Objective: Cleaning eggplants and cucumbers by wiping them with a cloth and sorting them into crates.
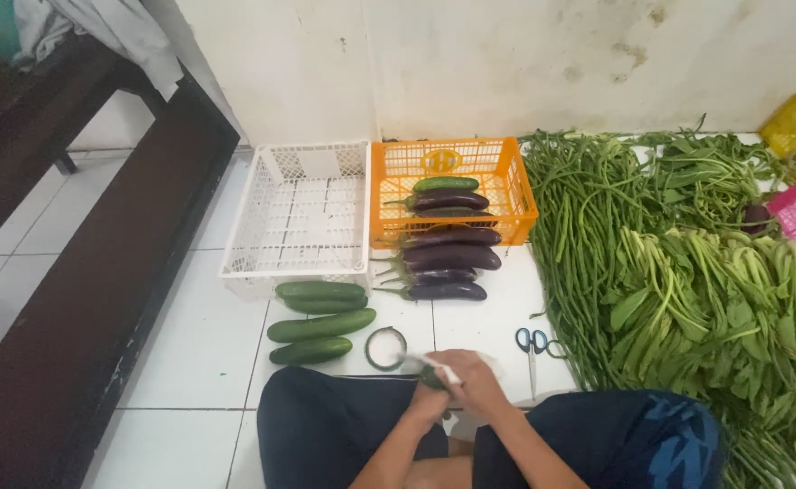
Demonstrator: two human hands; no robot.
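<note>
- My left hand [431, 398] and right hand [476, 378] are clasped together on a small green vegetable [431, 378], possibly a cucumber.
- A green tape roll [385, 348] lies just beside them.

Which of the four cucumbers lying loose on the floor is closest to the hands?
The bottom cucumber of the stack, shortest and lying beside the tape roll; the other three sit farther up toward the white basket.

Bare floor [190, 362] lies open left of the cucumbers [316, 321]. Ahead, cucumbers, a tape roll [385, 348], aubergines [439, 263] and two crates [298, 217] block passage. Scissors [532, 349] and heaped greens [688, 272] crowd the right side.
</note>
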